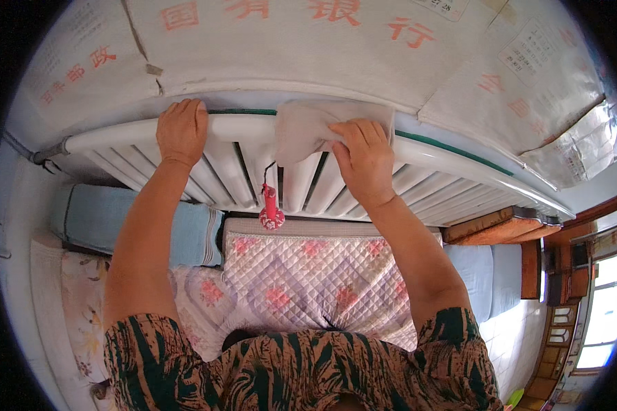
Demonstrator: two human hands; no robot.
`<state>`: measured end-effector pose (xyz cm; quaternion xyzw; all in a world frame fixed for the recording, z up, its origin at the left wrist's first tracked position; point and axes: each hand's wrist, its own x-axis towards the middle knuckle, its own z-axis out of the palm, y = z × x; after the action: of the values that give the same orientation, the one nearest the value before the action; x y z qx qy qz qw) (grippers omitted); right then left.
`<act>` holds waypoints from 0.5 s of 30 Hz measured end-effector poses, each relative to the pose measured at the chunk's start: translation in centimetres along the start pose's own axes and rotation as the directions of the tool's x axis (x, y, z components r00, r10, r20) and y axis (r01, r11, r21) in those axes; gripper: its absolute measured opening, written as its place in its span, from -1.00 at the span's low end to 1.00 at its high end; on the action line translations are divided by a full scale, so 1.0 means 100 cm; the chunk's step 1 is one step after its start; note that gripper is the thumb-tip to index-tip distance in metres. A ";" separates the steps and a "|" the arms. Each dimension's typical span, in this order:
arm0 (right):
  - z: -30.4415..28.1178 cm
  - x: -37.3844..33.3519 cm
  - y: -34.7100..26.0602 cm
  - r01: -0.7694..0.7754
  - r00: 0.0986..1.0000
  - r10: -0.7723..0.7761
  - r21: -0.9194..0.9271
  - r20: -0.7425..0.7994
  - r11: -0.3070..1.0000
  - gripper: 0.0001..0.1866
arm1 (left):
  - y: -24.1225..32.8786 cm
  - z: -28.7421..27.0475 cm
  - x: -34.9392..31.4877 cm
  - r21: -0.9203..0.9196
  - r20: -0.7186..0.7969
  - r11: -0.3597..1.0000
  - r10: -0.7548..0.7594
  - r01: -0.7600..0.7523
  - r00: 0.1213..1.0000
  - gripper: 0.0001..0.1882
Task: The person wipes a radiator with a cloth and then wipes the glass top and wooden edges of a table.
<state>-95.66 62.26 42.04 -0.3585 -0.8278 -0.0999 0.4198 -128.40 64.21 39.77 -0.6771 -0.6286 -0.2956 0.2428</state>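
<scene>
A long white radiator with slanting slats runs along the wall in front of me. My left hand is closed over its thick top pipe, fingers bent across the upper edge. Farther right, a pale greyish-pink cloth is draped over the same pipe. My right hand grips the cloth's right part between thumb and fingers and presses it against the pipe. Between my arms, a red stick-shaped thing with a patterned round end hangs by a dark cord in front of the slats.
Below the radiator lies a quilted floral cover. A folded light-blue towel rests at the left, and an orange-brown cushioned piece sits at the right. Printed paper sheets cover the wall behind. A green strip runs behind the pipe.
</scene>
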 end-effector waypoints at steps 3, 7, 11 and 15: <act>0.012 -0.021 -0.008 -0.032 0.999 0.031 0.033 0.021 0.999 -0.67 | 0.006 -0.003 0.013 0.007 0.254 0.994 -0.111 0.113 0.961 -0.66; 0.071 -0.077 -0.011 -0.227 0.960 0.227 -0.019 0.164 0.974 -0.71 | 0.007 -0.016 0.034 0.141 0.451 0.962 -0.271 0.232 0.850 -0.64; 0.122 -0.134 0.000 -0.375 0.895 0.377 -0.056 0.240 0.925 -0.76 | 0.004 -0.003 0.022 0.085 0.319 0.982 -0.187 0.168 0.929 -0.67; 0.158 -0.174 0.005 -0.391 0.847 0.434 -0.193 0.307 0.900 -0.62 | 0.008 0.000 0.018 -0.016 0.065 0.998 -0.065 0.066 0.996 -0.73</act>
<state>-98.38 61.10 18.74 -0.5649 -0.7838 0.0060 0.2580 -127.56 65.44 41.04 -0.6674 -0.6552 -0.2875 0.2064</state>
